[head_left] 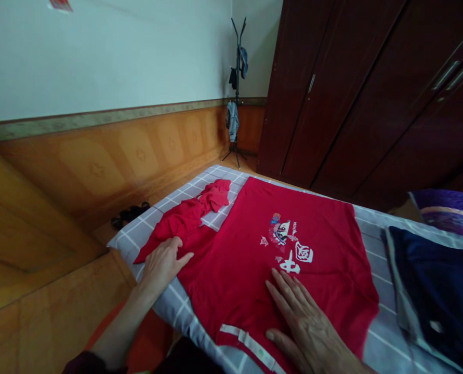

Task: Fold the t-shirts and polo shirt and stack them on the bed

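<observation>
The red T-shirt [247, 254] lies spread on the checked bed sheet [375, 265], its white lettering [289, 264] facing up and a white neckband strip [250, 345] at its 7 o'clock. The right grip [303, 317] is released, palm down on the shirt just below the lettering; most of the shirt reaches from its 9 to 1 o'clock. The left grip [164, 262] rests at the sleeve, the shirt's body toward its 3 o'clock; its thumb stands apart, but whether it pinches cloth I cannot tell. A crumpled red garment [184, 214] lies at the shirt's 10 o'clock, folded navy clothing [441, 291] at 4, a coat rack [237, 93] beyond at 11.
</observation>
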{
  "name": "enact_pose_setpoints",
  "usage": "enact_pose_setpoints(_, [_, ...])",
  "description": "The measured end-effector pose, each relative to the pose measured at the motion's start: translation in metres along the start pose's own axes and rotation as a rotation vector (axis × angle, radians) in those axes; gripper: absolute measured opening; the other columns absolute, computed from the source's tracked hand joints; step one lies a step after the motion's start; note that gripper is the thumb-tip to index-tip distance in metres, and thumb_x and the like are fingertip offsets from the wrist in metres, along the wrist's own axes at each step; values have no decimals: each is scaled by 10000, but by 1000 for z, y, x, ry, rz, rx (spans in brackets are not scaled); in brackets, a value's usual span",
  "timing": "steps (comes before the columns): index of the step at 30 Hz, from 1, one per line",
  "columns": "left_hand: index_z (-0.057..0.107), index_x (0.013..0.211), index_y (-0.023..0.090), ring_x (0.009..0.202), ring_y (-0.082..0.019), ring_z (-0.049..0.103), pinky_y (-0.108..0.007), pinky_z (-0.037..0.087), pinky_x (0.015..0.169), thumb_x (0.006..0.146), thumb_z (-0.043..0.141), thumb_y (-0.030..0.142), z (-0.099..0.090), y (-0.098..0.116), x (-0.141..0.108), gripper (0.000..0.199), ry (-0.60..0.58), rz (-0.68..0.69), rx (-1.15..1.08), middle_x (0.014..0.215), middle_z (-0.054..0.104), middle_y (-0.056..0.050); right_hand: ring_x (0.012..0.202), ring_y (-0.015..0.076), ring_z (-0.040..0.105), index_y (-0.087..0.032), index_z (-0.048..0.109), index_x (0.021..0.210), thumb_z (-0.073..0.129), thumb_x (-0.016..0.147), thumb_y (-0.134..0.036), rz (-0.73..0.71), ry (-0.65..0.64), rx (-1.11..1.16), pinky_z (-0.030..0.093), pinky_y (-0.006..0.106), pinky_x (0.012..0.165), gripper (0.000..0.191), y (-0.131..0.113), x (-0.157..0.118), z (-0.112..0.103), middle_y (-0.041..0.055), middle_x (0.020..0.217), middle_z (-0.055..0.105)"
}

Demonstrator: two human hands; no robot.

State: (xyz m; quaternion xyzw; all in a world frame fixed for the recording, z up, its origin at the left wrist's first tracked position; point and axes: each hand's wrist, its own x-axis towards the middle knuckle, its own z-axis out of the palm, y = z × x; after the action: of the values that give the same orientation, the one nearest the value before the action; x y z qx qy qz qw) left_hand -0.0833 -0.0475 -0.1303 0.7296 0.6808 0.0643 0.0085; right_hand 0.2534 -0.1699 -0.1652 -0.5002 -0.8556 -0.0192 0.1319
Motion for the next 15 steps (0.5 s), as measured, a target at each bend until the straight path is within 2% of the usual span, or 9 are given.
enact_pose_setpoints(2, [542, 898, 203, 850, -200, 646, -260, 414, 682, 895, 479, 321, 1, 4, 2, 133, 6, -2, 24, 891, 678, -39, 1367, 317, 279, -224, 205, 1484, 443, 893, -541, -9, -28, 13, 394, 534, 1034, 712, -1, 2, 4, 100, 1512, 238])
enact_pose_setpoints(4, [537, 857, 208, 841, -196, 654, -259, 403, 677, 907, 425, 257, 0, 5, 3, 132, -5, -10, 37, 873, 682, -29, 1377, 314, 251, -215, 225, 1477, 432, 904, -529, 2, -45, 23, 371, 538, 1052, 685, -1, 2, 6, 100, 1512, 232])
enact_pose_setpoints(10, [519, 908, 213, 814, -223, 653, -270, 390, 622, 885, 463, 425, 5, -3, 3, 220, -19, -23, 19, 883, 673, -36, 1390, 297, 216, -200, 273, 1461, 426, 910, -528, 50, -102, 83, 309, 518, 1100, 659, -3, 2, 1, 104, 1509, 235])
enact_pose_setpoints(13, [522, 823, 213, 804, -217, 647, -268, 382, 636, 899, 424, 346, 6, -6, 1, 182, -29, -5, 70, 838, 667, -34, 1396, 297, 193, -193, 277, 1459, 423, 917, -515, 55, -102, 104, 298, 518, 1105, 648, -4, 1, -1, 108, 1514, 216])
enact_pose_setpoints(15, [517, 785, 215, 780, -204, 642, -265, 382, 647, 896, 413, 317, 3, -6, 1, 184, -12, -2, 19, 794, 662, -19, 1398, 300, 184, -191, 287, 1456, 435, 914, -507, 59, -100, 126, 296, 519, 1107, 645, -4, 1, -1, 112, 1514, 210])
